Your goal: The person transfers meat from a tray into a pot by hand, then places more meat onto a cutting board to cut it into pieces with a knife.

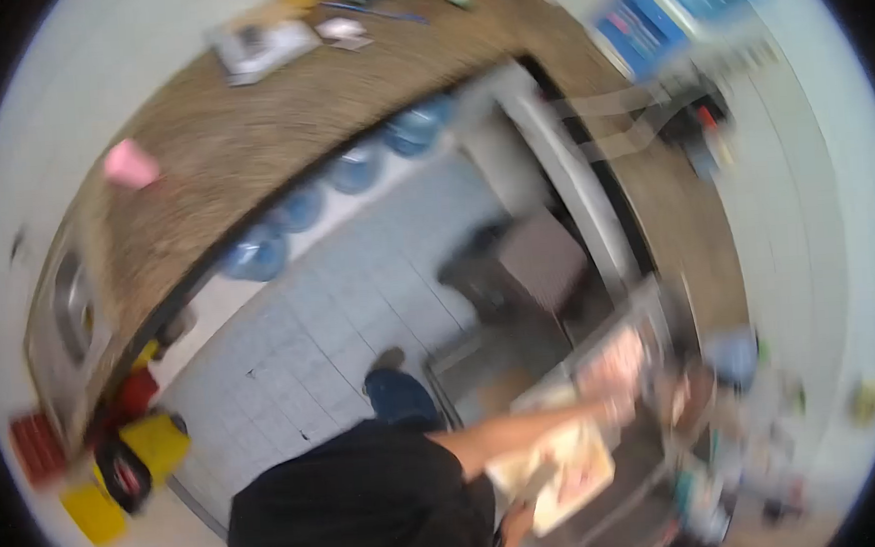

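My left hand (618, 409) is stretched across the board to the near end of a tray (655, 310) with pinkish, raw-meat-like pieces (613, 361). Motion blur smears its fingers. Below it, my right hand (518, 525) is closed around the handle of a knife, its greyish blade (541, 480) lying over the pale cutting board (593, 487). Pinkish-red bits (576, 481) show on the board beside the blade.
Grey metal worktop (627, 508) surrounds the board. Blurred bags and containers (707, 503) stand beyond it. A brown box-like seat (544, 257) is on the tiled floor (310, 311). The long brown counter (249, 135) carries a pink cup (131, 164), with blue water jugs (256, 254) underneath.
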